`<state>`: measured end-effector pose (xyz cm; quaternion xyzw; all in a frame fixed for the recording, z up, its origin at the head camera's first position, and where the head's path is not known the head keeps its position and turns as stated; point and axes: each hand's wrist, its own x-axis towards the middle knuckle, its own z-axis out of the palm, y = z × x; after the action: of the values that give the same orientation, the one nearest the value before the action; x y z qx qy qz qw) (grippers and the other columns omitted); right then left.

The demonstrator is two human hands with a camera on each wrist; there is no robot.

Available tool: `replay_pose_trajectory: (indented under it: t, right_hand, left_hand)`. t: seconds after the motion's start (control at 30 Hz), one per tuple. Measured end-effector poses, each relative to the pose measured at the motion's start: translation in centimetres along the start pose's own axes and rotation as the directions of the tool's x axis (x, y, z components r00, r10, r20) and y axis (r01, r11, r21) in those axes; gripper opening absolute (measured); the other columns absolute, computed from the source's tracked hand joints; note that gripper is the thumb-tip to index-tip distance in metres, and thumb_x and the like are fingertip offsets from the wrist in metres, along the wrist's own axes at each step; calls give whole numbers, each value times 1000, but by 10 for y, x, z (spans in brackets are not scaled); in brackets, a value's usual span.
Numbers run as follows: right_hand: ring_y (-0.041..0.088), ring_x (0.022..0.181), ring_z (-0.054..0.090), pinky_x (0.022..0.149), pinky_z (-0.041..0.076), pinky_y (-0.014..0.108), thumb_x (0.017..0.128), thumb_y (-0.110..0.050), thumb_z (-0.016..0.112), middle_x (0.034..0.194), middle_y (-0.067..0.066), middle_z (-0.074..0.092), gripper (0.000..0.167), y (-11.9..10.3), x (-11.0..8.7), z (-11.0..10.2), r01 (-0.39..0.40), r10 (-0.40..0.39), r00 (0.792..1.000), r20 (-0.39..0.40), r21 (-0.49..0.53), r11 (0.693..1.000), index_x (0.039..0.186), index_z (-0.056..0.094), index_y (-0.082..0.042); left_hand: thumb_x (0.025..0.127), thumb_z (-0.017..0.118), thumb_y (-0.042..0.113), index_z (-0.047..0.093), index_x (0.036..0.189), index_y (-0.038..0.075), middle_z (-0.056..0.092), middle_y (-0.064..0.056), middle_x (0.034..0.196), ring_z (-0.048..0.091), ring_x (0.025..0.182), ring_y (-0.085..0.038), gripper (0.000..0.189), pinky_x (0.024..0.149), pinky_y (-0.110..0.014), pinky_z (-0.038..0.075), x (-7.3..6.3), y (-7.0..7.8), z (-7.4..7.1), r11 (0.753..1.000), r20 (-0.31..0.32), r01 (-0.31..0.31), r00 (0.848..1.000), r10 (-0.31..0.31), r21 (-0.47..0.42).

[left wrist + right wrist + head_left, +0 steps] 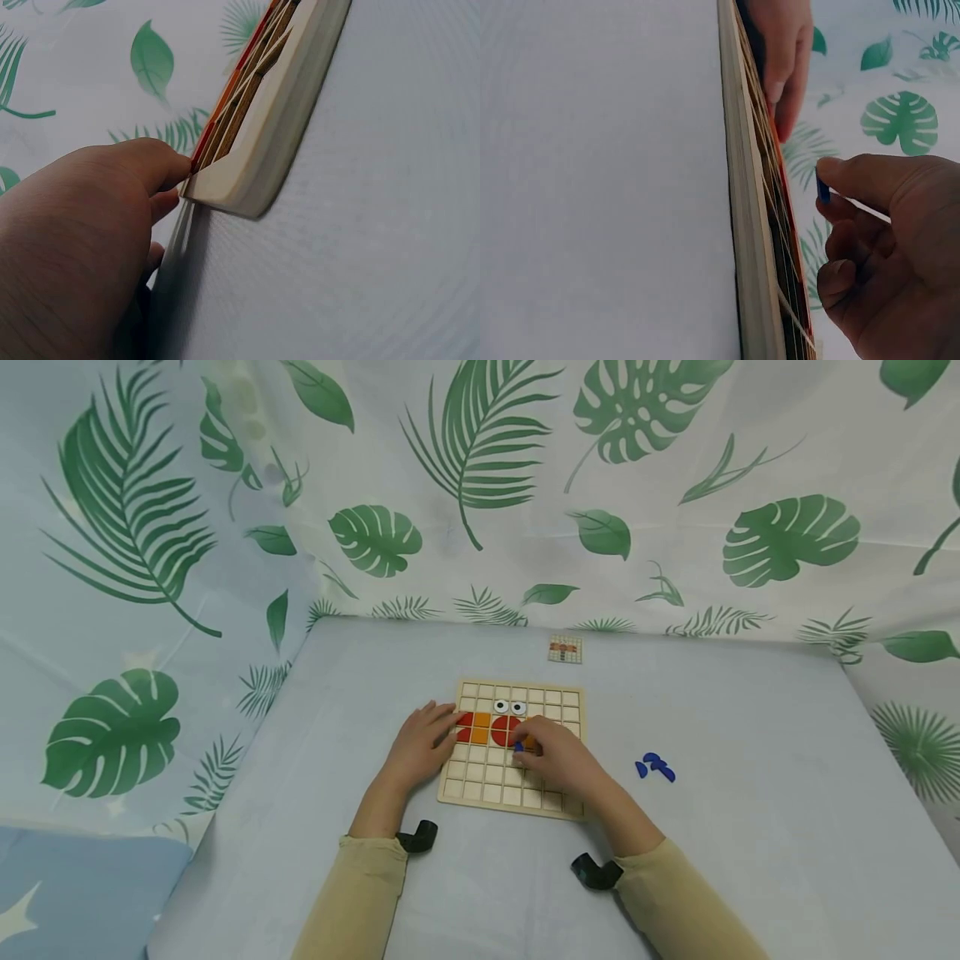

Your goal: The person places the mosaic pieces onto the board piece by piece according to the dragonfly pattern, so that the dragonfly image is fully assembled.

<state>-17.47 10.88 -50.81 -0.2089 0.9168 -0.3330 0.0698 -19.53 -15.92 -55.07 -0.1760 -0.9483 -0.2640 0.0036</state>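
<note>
A wooden grid board [480, 791] lies on the table, with red and orange pieces in its middle rows. Two round eye pieces [510, 707] sit above a red round shape [501, 732] on it. My left hand [422, 745] rests at the board's left edge, its fingertips touching the rim and a red piece [464, 733]. Over the board's middle, my right hand [558, 758] pinches a small blue piece [823, 187] between thumb and finger. In the right wrist view that piece is held just off the board's surface. The right hand hides part of the board's right side.
Several blue pieces [656, 766] lie in a loose group on the table right of the board. A small patterned card [565, 648] lies behind the board. Leaf-print cloth [517, 552] hangs along the back and left of the table. Black wrist devices [596, 871] sit at both cuffs.
</note>
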Motion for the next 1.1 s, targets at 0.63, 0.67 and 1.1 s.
replay_pose_trajectory:
  t: [0.63, 0.67, 1.1]
  right_hand:
    - [12, 84, 54, 73, 49, 31, 90, -24, 72, 111, -5, 66, 22, -1, 0, 18, -5, 1, 999, -34, -99, 995, 111, 68, -20]
    - [12, 84, 54, 74, 49, 31, 90, -24, 72, 111, -5, 66, 22, -1, 0, 18, -7, 4, 999, -33, -95, 995, 111, 68, -20]
    - [12, 84, 54, 76, 50, 30, 95, -18, 63, 110, -5, 66, 19, 5, 0, 20, -16, 13, 999, -39, -91, 996, 113, 69, -22]
  left_hand:
    - [104, 48, 31, 50, 147, 24, 44, 0, 154, 27, 151, -30, 44, 126, -49, 17, 0, 1, -4, 1000, 30, 13, 999, -13, 7]
    - [104, 48, 31, 50, 147, 24, 45, 0, 154, 27, 151, -30, 44, 126, -49, 17, 0, 1, -4, 1000, 27, 12, 1000, -12, 10]
    - [102, 51, 30, 52, 145, 23, 46, -2, 153, 30, 149, -32, 43, 125, -51, 19, 0, 1, -3, 1000, 4, 1, 1000, -1, 6]
